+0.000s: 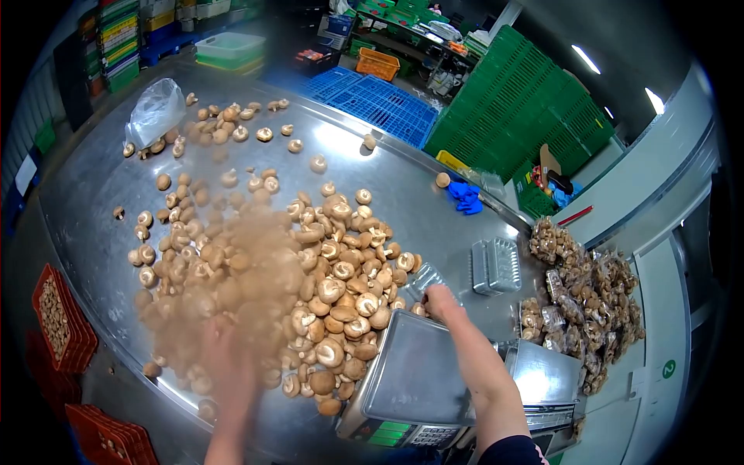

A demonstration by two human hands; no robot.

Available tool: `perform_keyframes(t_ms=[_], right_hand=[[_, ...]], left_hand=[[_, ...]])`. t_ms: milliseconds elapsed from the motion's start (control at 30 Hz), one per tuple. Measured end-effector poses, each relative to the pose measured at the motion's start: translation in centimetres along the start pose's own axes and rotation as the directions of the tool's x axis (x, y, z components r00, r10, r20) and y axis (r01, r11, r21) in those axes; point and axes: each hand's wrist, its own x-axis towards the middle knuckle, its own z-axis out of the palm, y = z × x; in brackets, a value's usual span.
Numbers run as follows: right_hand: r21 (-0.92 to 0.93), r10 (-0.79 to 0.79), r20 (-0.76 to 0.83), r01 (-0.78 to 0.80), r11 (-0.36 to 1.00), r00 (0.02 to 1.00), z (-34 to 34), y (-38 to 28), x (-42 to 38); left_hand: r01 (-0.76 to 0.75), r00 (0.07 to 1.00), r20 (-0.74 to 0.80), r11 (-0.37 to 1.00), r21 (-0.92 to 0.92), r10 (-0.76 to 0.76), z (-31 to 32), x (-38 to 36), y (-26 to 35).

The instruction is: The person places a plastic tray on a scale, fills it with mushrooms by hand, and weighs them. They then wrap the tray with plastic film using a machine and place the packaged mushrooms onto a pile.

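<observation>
A large heap of brown mushrooms (341, 287) lies on the steel table (85, 201). My left hand (223, 341) is at the near left part of the heap, and a brown smear across the view hides its fingers. Beside the heap's right edge, my right hand (442, 301) is closed on a clear plastic tray (425, 280), which is tilted against the mushrooms. Just below that hand stands a digital scale (415, 368) with a bare metal pan. Whether any mushrooms are in the tray I cannot make out.
Stacked clear trays (496, 266) and a blue glove (465, 198) lie on the right. Many bagged mushrooms (593, 302) pile up beyond them. A plastic bag (157, 112) sits at the far left. Red crates (66, 318) stand by the left edge, green crates (519, 108) behind.
</observation>
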Motion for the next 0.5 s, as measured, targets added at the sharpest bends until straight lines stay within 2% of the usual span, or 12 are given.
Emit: perform_keyframes(t_ms=[33, 67, 100, 167, 267, 333, 367, 467, 500], right_hand=[[-0.015, 0.017, -0.032, -0.017, 1.000, 0.999, -0.5, -0.1, -0.1], [0.066, 0.032, 0.035, -0.034, 0.997, 0.999, -1.8, -0.4, -0.5], [0.006, 0.040, 0.076, -0.041, 0.999, 0.996, -2.4, -1.0, -0.5], [-0.109, 0.069, 0.156, -0.053, 0.993, 0.985, -2.7, -1.7, -0.8], [-0.002, 0.046, 0.256, -0.047, 0.999, 0.966, -0.6, -0.6, -0.1], [0.041, -0.004, 0.225, -0.006, 0.999, 0.974, 0.1, -0.2, 0.0], [0.061, -0.026, 0.209, 0.014, 0.998, 0.977, -0.1, -0.4, -0.2], [0.005, 0.010, 0.036, -0.010, 1.000, 0.999, -1.9, -1.0, -0.9], [0.050, -0.034, -0.033, 0.036, 0.998, 0.999, -4.0, -2.5, -2.0]], left_hand=[[0.001, 1.000, -0.022, 1.000, -0.009, -0.001, -0.4, -0.1, 0.4], [0.001, 0.999, -0.043, 1.000, -0.017, -0.002, -0.6, -0.2, 1.1], [0.002, 0.998, -0.063, 1.000, -0.025, -0.003, -0.8, -0.3, 1.4], [-0.001, 1.000, 0.007, 0.996, -0.089, 0.001, -0.8, -0.1, 1.7], [-0.006, 0.999, 0.040, 0.995, -0.099, 0.010, 0.2, -0.3, 1.0], [-0.019, 1.000, 0.024, 1.000, -0.001, 0.019, 0.7, -0.9, 1.0], [-0.046, 0.999, 0.007, 0.999, -0.014, 0.046, 0.7, -1.0, 1.4], [-0.094, 0.995, -0.020, 0.993, -0.067, 0.093, 0.8, -1.2, 2.4], [-0.091, 0.996, -0.015, 0.991, -0.094, 0.090, 0.9, -1.1, 2.8]])
